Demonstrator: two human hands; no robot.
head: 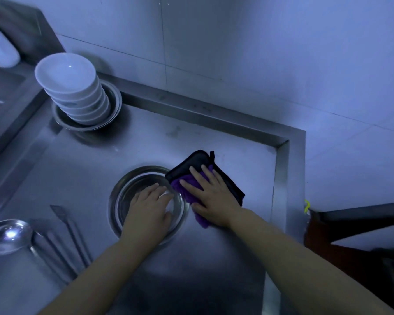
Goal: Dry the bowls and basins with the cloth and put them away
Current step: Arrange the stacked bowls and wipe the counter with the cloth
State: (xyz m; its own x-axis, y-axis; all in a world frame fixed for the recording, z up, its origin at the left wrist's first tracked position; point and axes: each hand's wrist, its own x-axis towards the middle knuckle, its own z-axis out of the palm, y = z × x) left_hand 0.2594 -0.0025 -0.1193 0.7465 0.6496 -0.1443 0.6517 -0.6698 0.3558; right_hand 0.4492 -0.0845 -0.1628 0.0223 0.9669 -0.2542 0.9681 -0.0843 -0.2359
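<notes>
Ladle (8,235) at 8 o'clock, white bowl stack (69,87) in steel basin (114,103) at 10. Left hand (149,209) flat, fingers relaxed, inside center basin (123,189). Right hand (210,201) spread, pressing purple-black cloth (223,176) on counter (191,258), just at 3 o'clock of it.

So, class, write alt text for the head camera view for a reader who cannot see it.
A person's left hand rests in a metal basin on a steel counter, while the right hand lies flat on a purple and black cloth beside it. At back left, white bowls are stacked in another metal basin; a ladle lies front left.
</notes>
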